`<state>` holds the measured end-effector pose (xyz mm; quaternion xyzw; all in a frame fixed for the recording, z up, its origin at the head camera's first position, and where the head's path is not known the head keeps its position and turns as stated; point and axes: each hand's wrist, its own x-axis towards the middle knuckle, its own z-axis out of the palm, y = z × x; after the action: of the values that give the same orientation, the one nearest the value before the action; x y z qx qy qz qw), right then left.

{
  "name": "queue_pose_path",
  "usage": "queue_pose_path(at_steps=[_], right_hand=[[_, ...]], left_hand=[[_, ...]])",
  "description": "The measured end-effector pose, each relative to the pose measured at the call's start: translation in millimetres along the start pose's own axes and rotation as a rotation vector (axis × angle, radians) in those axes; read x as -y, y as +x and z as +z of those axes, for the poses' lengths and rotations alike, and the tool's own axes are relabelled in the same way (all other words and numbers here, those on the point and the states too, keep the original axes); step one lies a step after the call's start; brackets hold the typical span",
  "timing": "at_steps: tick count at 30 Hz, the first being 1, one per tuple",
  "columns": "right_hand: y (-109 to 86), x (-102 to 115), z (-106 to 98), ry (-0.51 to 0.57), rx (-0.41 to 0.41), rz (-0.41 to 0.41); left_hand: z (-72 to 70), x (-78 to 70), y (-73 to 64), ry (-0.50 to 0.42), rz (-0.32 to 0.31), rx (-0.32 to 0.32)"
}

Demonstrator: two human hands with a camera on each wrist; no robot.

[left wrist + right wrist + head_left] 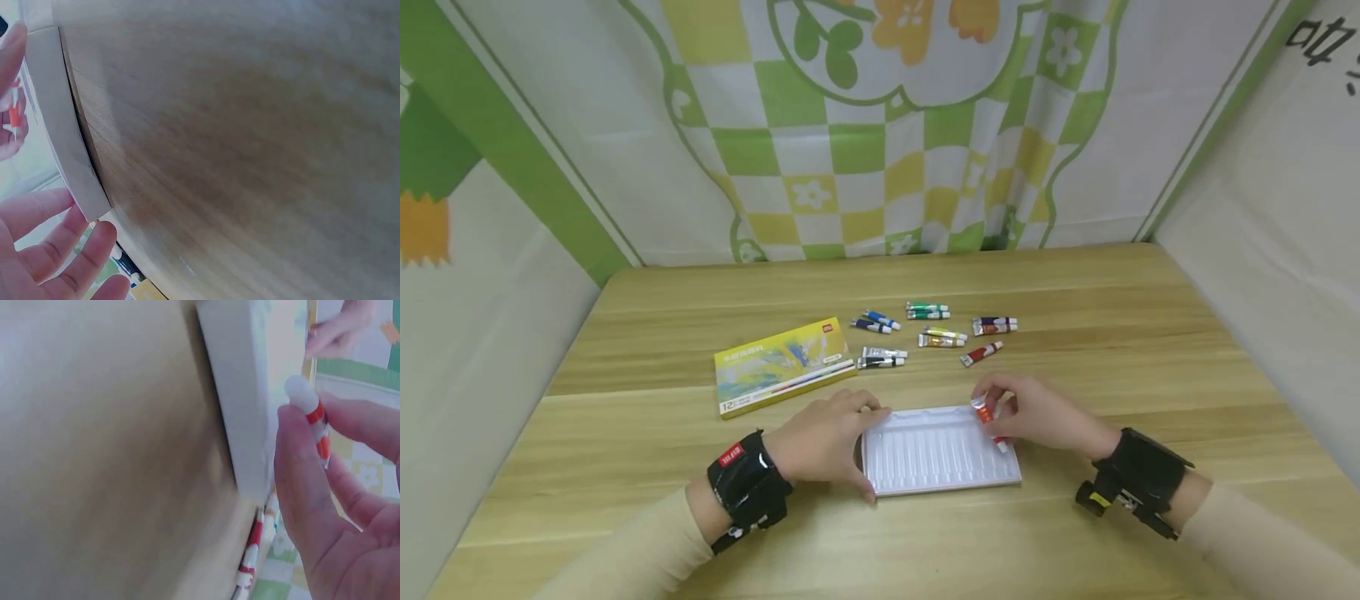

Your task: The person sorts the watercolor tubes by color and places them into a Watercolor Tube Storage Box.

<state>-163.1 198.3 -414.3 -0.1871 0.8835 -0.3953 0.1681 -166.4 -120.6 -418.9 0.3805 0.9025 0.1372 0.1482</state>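
Pinching — right hand [1033,412]: thumb and fingertips hold an orange-red tube [984,412], tilted, its white cap toward 5 o'clock.
Tube's place: over the right end of the white tray [936,454], at 2 o'clock from the tray's middle; cannot tell whether it touches.
Left hand [823,437]: at 9 o'clock — thumb and forefinger spread wide, gripping the tray's near and far left corners.
Tray: on the wooden counter [925,546], between the hands, its ridged slots facing up.
Yellow box [778,371]: lying flat at 10 o'clock, marked "12".
Tubes at 11: a blue pair [868,325], with a black tube [878,362] beside a pale one nearer the tray.
Tubes at 12: a green pair [923,315], with a yellow pair [938,341] just nearer the tray.
Tubes at 1: a dark-and-brown pair [992,328] and a single red tube [981,355].
Wrists: a black strap [1150,467] on each.
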Motion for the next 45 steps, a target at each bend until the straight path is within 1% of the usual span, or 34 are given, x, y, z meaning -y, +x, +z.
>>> queue_pose_path(at_steps=[4,8,14,18,21,24,29,32,34,38,40,45], right_hand=[[-8.2,3.0,9.3,0.033,-0.035,0.036],[-14.7,4.4,14.8,0.052,-0.07,0.053],[-19.3,4.1,15.0,0.042,-0.068,0.066],[-21.3,2.5,14.4,-0.016,-0.072,0.053],[-22.1,0.2,14.4,-0.08,-0.093,0.023],[-23.2,-2.4,14.7,-0.166,-0.108,-0.013],[-27.8,-4.6,15.9,-0.354,-0.095,-0.065],[-30.3,-5.0,16.1,-0.432,-0.092,-0.103],[-31.3,-5.3,15.6,-0.447,-0.091,-0.141],[-33.3,-6.8,14.1,-0.443,-0.091,-0.2],[-34.4,-6.9,13.2,-0.444,-0.085,-0.208],[-35.1,-4.1,11.4,-0.445,-0.051,-0.195]], left_hand=[[0.7,0.2,-0.9,-0.012,-0.009,-0.003],[1.3,1.1,-0.7,-0.013,-0.015,-0.002],[1.1,1.4,-0.9,-0.02,-0.018,-0.008],[1.6,1.0,-0.9,-0.033,-0.029,-0.004],[2.5,0.8,-0.6,-0.038,-0.031,-0.005],[3.5,0.6,-0.8,-0.044,-0.03,-0.006],[4.5,0.7,-1.2,-0.048,-0.027,0.0],[4.2,0.7,-0.9,-0.045,-0.028,-0.002],[3.8,0.4,-0.7,-0.044,-0.028,-0.004],[2.6,-0.3,-0.3,-0.046,-0.026,-0.001],[2.2,-0.4,-0.2,-0.049,-0.026,0.002],[1.4,-0.2,0.3,-0.053,-0.022,0.0]])
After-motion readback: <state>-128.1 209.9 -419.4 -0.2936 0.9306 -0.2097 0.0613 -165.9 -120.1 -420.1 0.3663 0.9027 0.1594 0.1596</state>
